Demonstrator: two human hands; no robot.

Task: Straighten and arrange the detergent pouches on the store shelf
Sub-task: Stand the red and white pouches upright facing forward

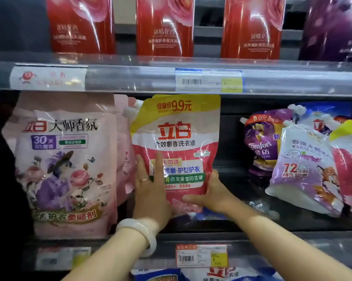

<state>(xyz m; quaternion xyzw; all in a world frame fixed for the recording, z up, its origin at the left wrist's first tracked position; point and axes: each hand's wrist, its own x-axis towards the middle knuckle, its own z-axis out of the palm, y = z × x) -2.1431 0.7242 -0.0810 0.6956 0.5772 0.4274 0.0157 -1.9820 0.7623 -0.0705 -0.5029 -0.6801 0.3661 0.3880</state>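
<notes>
A red, white and yellow detergent pouch (177, 136) stands upright in the middle of the middle shelf. My left hand (150, 191), with a ring and a white bangle, lies flat against its lower left front. My right hand (209, 191) grips its lower right corner. To the left stands a large pink pouch (65, 165) with more pink pouches (124, 151) behind it. At the right, a purple Comfort pouch (262, 142), a lilac pouch (305, 169) and a red pouch (351, 165) lean crookedly against each other.
Red boxes (165, 27) and a purple box (333, 27) line the upper shelf. A clear price rail (130, 78) runs above the pouches and a price tag (201, 255) marks the lower shelf edge. A dark gap (232, 155) lies between the held pouch and the right group.
</notes>
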